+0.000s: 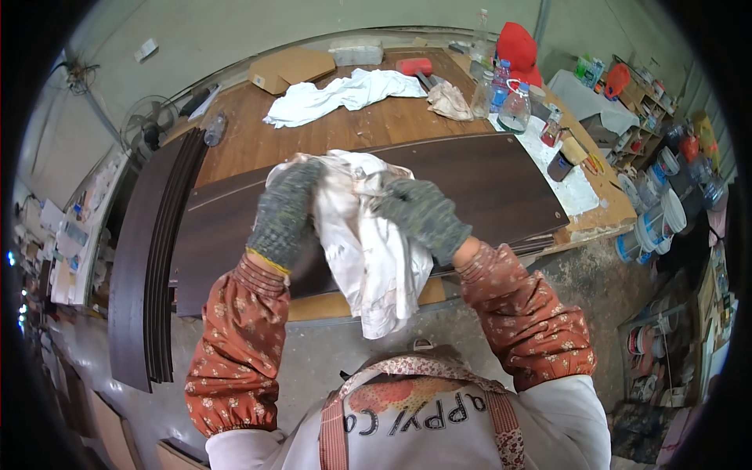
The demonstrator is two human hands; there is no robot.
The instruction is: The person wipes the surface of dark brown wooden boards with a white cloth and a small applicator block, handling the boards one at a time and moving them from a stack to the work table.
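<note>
Both gloved hands hold one stained white rag (368,251) above the dark panel (501,184) on the surface. The left hand (283,213) grip closes on its upper left corner; the right hand (423,215) grip closes on its upper right. The rag's long axis hangs downward between them, equally near both.

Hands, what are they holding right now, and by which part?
Both the left hand and right hand grip a crumpled white rag at its bunched top.
</note>
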